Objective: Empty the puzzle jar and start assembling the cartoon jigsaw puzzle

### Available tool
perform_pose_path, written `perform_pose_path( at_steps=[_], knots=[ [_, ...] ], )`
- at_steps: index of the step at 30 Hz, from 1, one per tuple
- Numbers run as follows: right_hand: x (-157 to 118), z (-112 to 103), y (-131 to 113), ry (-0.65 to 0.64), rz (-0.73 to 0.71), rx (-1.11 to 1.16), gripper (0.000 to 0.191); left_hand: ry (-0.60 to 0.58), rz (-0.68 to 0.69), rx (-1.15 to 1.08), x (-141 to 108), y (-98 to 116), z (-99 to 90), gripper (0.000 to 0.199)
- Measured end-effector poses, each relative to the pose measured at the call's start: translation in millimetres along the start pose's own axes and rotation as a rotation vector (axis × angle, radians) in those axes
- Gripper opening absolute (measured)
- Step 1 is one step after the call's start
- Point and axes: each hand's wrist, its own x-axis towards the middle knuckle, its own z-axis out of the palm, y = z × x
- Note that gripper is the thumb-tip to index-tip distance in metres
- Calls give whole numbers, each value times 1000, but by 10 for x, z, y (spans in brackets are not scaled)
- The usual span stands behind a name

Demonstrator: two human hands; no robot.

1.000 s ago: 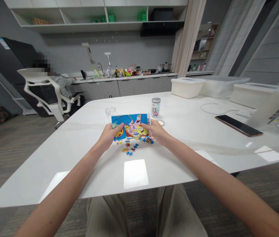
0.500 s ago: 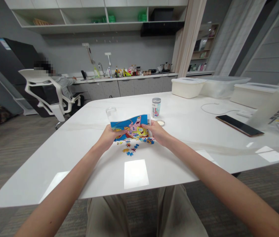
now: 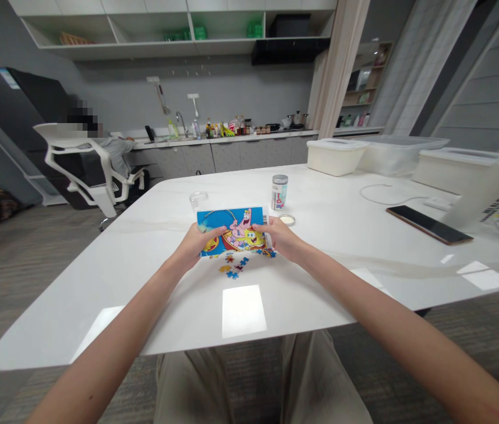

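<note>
A blue picture sheet (image 3: 240, 219) with cartoon figures is held up between my two hands, facing me. My left hand (image 3: 201, 240) pinches its left side, the thumb lying across the front. At the right edge, by a barcode, my right hand (image 3: 281, 237) grips it with the thumb on the print. Loose jigsaw puzzle pieces (image 3: 233, 275) lie on the table just below; the sheet hides some of them. Behind it stand a clear open jar (image 3: 198, 200) on the left and a labelled jar with a silver lid (image 3: 279, 193) on the right.
A round lid (image 3: 286, 220) lies beyond my right hand on the white table (image 3: 161, 318). Further right are a phone (image 3: 428, 224), a cable, a large bottle (image 3: 490, 185) and several storage boxes (image 3: 336, 158). A person sits in a white chair (image 3: 76, 153) at the far left.
The sheet's left side has straightened from a bent shape, so it now looks flatter and more of the picture shows. My left thumb lies more plainly across its front. Both hands stay nearly in place.
</note>
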Motion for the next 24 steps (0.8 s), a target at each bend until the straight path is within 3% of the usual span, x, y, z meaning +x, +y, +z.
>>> perform_pose_path(
  at_steps=[7,17,24],
  knots=[
    [8,-16,12,-8,9,6,37,31,-55,-39,-4,34,-2,54],
    [-20,9,-12,-121,6,82,37,9,-51,-31,-12,31,28,52],
    [11,17,31,-32,37,62,29,72,65,15,9,-10,24,57]
  ],
)
